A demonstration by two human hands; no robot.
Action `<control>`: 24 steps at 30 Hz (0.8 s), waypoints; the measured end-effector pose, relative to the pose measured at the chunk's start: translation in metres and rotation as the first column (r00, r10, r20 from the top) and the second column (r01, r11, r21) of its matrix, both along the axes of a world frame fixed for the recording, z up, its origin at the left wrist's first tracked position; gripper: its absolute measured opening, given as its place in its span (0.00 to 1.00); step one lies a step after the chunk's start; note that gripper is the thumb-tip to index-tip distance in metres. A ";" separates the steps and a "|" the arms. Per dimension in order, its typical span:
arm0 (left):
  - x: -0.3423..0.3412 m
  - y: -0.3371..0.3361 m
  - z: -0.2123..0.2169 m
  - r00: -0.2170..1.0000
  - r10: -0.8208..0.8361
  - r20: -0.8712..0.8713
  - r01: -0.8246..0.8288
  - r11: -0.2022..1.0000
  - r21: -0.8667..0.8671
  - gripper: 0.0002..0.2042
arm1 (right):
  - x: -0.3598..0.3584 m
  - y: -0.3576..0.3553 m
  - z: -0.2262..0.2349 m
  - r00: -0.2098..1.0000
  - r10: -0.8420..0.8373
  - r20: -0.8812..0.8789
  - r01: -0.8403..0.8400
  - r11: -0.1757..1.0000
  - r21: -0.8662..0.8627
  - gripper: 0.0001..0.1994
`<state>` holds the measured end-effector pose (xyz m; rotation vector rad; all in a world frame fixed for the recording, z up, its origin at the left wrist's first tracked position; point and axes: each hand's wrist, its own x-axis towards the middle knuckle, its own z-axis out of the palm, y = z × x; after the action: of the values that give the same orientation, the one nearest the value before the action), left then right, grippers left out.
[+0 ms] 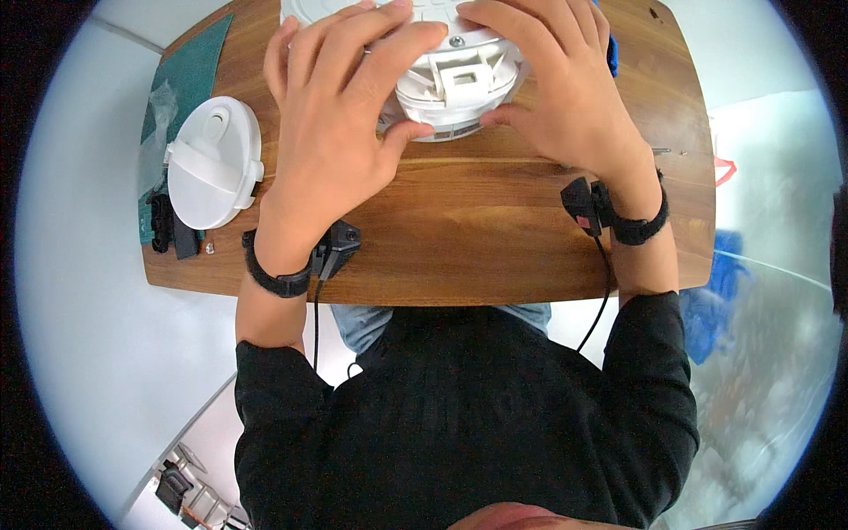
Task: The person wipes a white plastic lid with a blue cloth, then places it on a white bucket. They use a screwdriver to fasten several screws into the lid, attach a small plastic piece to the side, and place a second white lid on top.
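A white plastic appliance housing [468,99] stands at the far middle of the table, its upper part cut off by the picture's edge. A screw shows on its top, above a latch-like tab on the front. My left hand [340,84] grips its left side, fingers over the top and thumb low on the front. On the right side, my right hand [565,84] holds it in much the same way, thumb against the lower front. Both hands are closed around the housing; some fingertips are partly hidden.
A round white plastic lid [205,181] lies at the left of the wooden table [477,230], by a green mat [196,62] with clear plastic wrapping [161,115]. Black parts [168,225] lie near the left edge. Cables [604,287] hang from both wrist straps. Something blue [612,55] shows behind my right hand.
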<state>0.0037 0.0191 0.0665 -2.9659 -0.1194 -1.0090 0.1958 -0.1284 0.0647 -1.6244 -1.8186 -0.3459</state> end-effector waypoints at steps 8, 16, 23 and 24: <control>0.003 0.003 -0.005 0.999 -0.016 0.033 0.015 0.999 0.033 0.39 | 0.003 0.002 -0.008 1.000 -0.004 0.011 0.004 0.999 0.033 0.39; 0.005 0.004 -0.004 1.000 -0.001 -0.014 0.000 0.999 -0.039 0.38 | 0.004 0.004 -0.007 0.997 0.057 -0.051 -0.053 0.996 0.071 0.38; 0.009 -0.002 -0.005 0.997 0.017 0.082 -0.008 0.994 -0.104 0.39 | 0.006 0.003 -0.008 1.000 -0.017 0.021 0.015 0.994 0.104 0.40; 0.009 -0.003 -0.007 0.996 0.027 0.087 -0.017 0.994 -0.110 0.38 | 0.006 0.004 -0.006 0.999 -0.016 0.029 0.013 0.995 0.095 0.39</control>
<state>0.0129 0.0164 0.0594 -3.0087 -0.2143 -1.1675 0.2022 -0.1248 0.0589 -1.5756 -1.7856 -0.4589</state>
